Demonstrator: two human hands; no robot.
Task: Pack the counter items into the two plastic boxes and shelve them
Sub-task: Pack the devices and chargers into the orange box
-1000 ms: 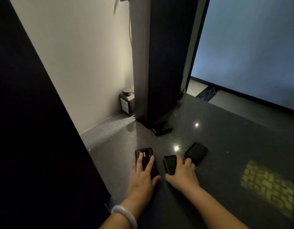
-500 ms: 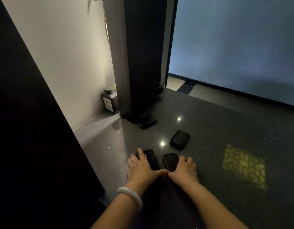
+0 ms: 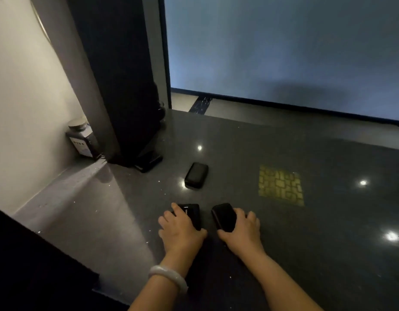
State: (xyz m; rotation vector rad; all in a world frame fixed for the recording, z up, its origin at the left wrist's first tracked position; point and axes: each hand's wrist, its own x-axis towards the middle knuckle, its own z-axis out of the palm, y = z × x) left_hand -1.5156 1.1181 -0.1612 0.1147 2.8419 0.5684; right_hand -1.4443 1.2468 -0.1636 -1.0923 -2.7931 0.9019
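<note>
Several small black rectangular devices lie on a dark polished counter [image 3: 283,254]. My left hand [image 3: 180,230] grips one black device with a white label [image 3: 191,213], fingers over its left side and thumb at its near end. My right hand [image 3: 241,230] grips a second black device [image 3: 224,215], tilted slightly off the surface. A third black device [image 3: 196,175] lies flat farther back. A fourth black device [image 3: 149,161] sits against the foot of the dark pillar [image 3: 117,86]. No plastic box is in view.
A small jar with a metal lid [image 3: 80,138] stands in the corner by the white wall [image 3: 25,97]. A dark panel [image 3: 32,265] closes off the near left. A yellow patterned light patch [image 3: 280,185] lies on the counter's right half.
Both hands have drawn toward me and closed round their two devices, which now lie further apart. The view has shifted left, so the pillar and jar appear farther left.
</note>
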